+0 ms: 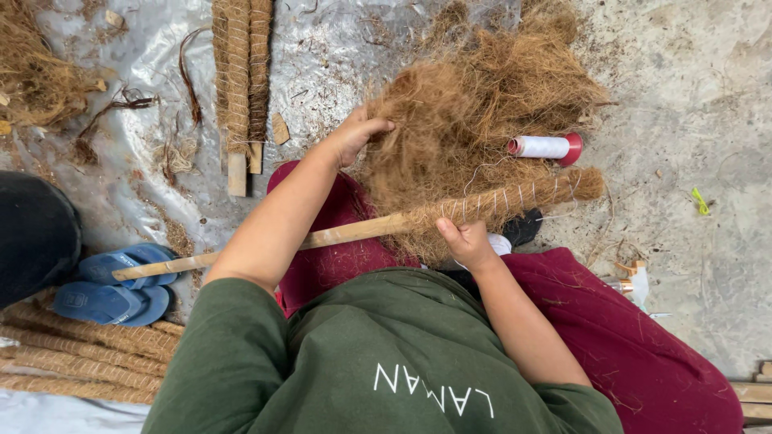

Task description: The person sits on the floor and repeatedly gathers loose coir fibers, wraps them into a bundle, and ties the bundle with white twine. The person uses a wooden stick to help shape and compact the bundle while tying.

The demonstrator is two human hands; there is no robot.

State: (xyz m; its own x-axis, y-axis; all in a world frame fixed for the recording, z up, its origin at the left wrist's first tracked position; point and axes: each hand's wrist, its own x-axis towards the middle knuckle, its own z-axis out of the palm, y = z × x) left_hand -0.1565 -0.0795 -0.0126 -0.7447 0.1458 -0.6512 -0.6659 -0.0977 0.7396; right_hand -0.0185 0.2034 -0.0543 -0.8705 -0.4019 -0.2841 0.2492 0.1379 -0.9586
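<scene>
- A grey plastic sheet (145,56) is covering the ground on the left, meeting bare concrete (691,96) on the right.
- The person is sitting in a green shirt (354,354) and maroon trousers (643,345).
- A big heap of brown coir (482,88) is lying just ahead of the knees.
- A long wooden stick (346,233) is lying across the lap; its right end is wrapped in coir bound with white thread.
- Finished wrapped sticks (72,354) are piling up at lower left, and three more (240,72) are lying at the top.
- Blue sandals (112,285) are sitting under the stick's bare left end.
- The left hand (354,137) is reaching into the near edge of the coir heap, fingers curled around a tuft.
- The right hand (466,241) is gripping the stick from below, where the wrapping begins.
- A white thread spool (547,147) with a red end is lying beside the heap, just above the wrapped end.
</scene>
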